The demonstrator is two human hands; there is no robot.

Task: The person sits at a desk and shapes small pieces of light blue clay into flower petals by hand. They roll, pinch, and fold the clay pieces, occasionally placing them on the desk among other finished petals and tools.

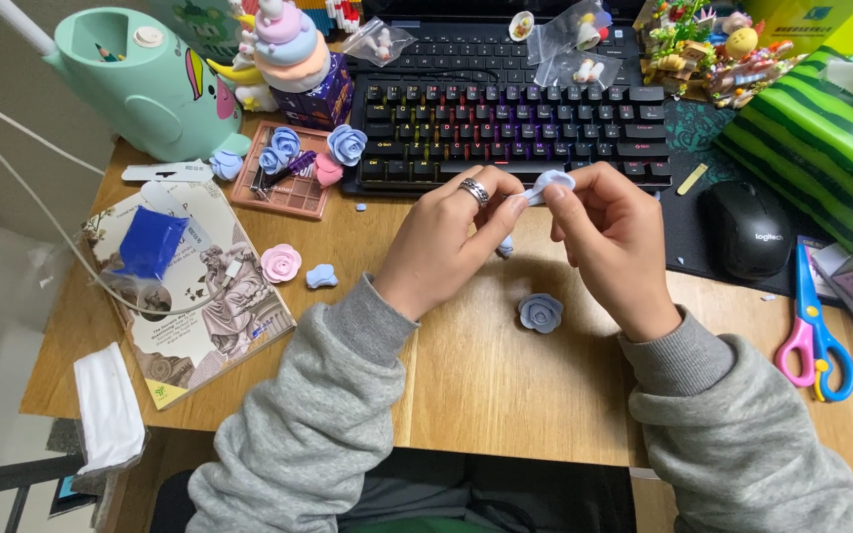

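My left hand (446,237) and my right hand (612,237) meet above the wooden desk (505,395), both pinching a small flattened piece of pale blue clay (551,182) between fingertips. A ring sits on a left finger. Below the hands a finished blue clay rose (541,312) lies on the desk. A small blue clay bit (505,247) shows just under my left fingers.
A black keyboard (515,123) is behind the hands. Left: a pink clay rose (280,263), a blue clay lump (321,277), a tray with clay roses (283,173), a book (190,296) with a blue packet. Right: black mouse (750,229), scissors (814,326), watermelon-striped cushion (812,138).
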